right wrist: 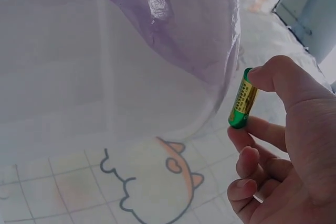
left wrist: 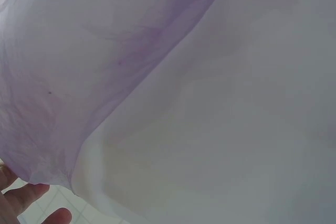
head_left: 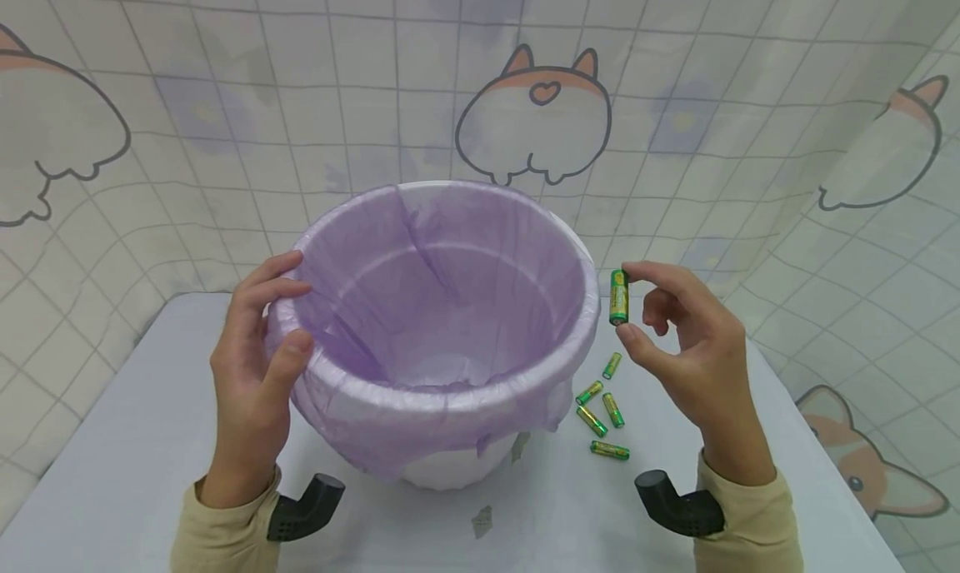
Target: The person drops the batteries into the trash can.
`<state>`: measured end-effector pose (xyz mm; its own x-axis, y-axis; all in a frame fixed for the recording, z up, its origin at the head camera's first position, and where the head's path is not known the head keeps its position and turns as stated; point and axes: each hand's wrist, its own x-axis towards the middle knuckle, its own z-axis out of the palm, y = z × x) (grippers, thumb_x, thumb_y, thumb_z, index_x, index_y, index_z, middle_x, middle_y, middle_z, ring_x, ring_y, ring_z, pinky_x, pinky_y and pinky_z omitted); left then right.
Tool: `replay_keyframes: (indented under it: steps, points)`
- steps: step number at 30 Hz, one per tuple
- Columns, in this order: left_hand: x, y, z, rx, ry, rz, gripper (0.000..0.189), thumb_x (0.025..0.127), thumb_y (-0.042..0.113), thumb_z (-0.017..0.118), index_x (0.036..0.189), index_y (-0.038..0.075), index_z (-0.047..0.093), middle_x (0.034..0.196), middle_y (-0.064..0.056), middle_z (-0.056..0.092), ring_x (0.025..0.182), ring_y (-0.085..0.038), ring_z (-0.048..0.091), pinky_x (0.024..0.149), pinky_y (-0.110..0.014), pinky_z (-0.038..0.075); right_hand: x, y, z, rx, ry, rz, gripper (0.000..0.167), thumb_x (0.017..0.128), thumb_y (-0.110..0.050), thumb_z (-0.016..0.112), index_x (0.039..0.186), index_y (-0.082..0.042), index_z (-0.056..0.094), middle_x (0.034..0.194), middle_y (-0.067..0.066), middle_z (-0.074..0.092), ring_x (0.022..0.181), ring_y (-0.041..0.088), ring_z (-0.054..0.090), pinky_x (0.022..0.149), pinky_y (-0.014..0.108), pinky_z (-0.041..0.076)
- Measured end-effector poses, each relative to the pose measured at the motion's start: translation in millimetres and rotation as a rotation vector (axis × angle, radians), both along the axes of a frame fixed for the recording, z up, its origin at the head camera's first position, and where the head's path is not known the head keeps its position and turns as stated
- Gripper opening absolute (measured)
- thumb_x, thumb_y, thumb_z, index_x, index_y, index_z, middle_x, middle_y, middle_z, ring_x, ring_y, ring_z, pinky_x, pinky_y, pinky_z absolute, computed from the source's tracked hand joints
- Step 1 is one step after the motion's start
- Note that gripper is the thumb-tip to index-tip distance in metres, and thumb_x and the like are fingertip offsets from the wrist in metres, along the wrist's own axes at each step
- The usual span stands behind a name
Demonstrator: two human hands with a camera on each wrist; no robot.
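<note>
A white trash can [head_left: 450, 471] lined with a thin purple bag [head_left: 465, 306] stands upright on a white table. My left hand [head_left: 255, 365] holds its rim on the left, fingers and thumb over the bag's folded edge; in the left wrist view only fingertips [left wrist: 31, 195] show at the lower left. To the right of the rim, my right hand [head_left: 690, 348] pinches a green and yellow battery [head_left: 618, 296] end to end between thumb and a fingertip. The right wrist view shows this battery [right wrist: 243, 100] apart from the can's side.
Several more green batteries [head_left: 591, 421] lie loose on the table [head_left: 555, 515], right of the can. Small grey patches [head_left: 482, 521] mark the tabletop in front. Behind and beside the table hangs a checked cloth [head_left: 360, 82] with cartoon corgis.
</note>
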<state>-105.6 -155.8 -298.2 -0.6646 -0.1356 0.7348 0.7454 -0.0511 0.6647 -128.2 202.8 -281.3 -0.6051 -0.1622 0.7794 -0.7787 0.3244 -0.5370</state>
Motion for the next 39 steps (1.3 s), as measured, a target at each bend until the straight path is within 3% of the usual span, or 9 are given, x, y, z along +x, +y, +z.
replay_keyframes:
  steps: [10, 18, 39]
  points:
    - [-0.3, -0.2, -0.1, -0.004, 0.000, 0.002, 0.035, 0.087, 0.007, 0.056, 0.117, -0.011, 0.055, 0.142, -0.024, 0.043, 0.136, -0.035, 0.034, 0.110, -0.030, 0.033, -1.1, -11.9, 8.5, -0.016, 0.003, 0.055, 0.053, 0.067, 0.018, 0.067, 0.119, 0.011, 0.060, 0.107, -0.001, 0.063, 0.077, 0.013, 0.047, 0.067, 0.019, 0.039]
    - [-0.1, 0.3, 0.6, 0.002, 0.002, -0.007, 0.034, 0.087, 0.006, 0.056, 0.117, -0.011, 0.054, 0.142, -0.024, 0.042, 0.135, -0.035, 0.035, 0.108, -0.029, 0.034, -2.8, -17.8, 11.4, 0.007, 0.001, 0.065, 0.052, 0.069, 0.015, 0.068, 0.120, 0.009, 0.060, 0.108, -0.004, 0.063, 0.077, 0.013, 0.047, 0.067, 0.019, 0.039]
    - [-0.2, 0.1, 0.3, 0.003, 0.001, -0.013, 0.034, 0.087, 0.005, 0.055, 0.118, -0.011, 0.054, 0.142, -0.023, 0.042, 0.134, -0.036, 0.035, 0.105, -0.027, 0.037, -2.6, -31.3, 27.0, 0.053, -0.099, -0.020, 0.051, 0.072, 0.011, 0.072, 0.121, -0.003, 0.065, 0.098, 0.006, 0.059, 0.074, 0.011, 0.045, 0.065, 0.019, 0.038]
